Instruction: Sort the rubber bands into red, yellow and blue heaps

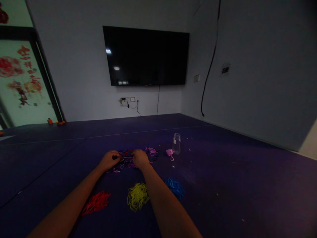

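Both hands are down among a loose spread of pink, purple and black rubber bands [127, 161] on the dark purple surface. My left hand [110, 160] is at the left side of the spread, thumb and fingers curled together at the tips. Opposite it, my right hand [140, 159] is closed, its fingertips turned inward over the bands. Whatever lies between the fingers is too small and dark to make out. A few more pink bands [153, 151] lie just beyond the right hand.
Nearer me lie a red pile [97, 202], a yellow pile [138, 196] and a blue pile [175, 188] of bands; my right forearm partly covers the last two. Right of my hands, a clear bottle [176, 145] stands upright beside a pink cap with a loop [169, 152]. Small scraps are scattered around.
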Tool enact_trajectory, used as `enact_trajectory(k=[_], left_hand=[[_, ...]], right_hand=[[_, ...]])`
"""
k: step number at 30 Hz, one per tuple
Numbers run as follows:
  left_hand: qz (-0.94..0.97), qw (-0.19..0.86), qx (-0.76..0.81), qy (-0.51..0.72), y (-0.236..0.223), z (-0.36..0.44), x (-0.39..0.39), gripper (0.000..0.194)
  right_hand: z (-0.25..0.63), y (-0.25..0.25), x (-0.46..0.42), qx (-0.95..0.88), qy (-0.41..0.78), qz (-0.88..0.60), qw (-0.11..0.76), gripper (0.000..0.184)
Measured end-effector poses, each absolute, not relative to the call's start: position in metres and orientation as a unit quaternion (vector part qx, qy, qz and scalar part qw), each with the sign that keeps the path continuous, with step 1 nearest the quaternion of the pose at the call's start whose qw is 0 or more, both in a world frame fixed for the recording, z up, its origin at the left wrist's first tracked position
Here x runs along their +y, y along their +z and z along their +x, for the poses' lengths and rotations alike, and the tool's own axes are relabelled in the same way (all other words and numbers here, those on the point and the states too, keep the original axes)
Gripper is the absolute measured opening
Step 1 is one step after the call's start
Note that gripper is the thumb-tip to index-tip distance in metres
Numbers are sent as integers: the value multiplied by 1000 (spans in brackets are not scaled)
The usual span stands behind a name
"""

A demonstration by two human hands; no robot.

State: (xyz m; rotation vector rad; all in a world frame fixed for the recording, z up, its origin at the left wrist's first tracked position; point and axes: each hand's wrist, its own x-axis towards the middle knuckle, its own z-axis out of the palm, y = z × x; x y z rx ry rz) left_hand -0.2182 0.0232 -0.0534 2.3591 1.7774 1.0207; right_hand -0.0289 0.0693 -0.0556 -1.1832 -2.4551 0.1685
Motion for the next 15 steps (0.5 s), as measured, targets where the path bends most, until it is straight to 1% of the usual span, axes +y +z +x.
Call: enact_trajectory(k=[6,15], left_hand=[[761,-22,575,300,-55,-221,24,12],[776,-48,563,280,-60,-226,28,14]], right_hand=[[-29,-56,69,-882,58,-422,202,38],[-28,-55,68,-882,53,-423,199,38]])
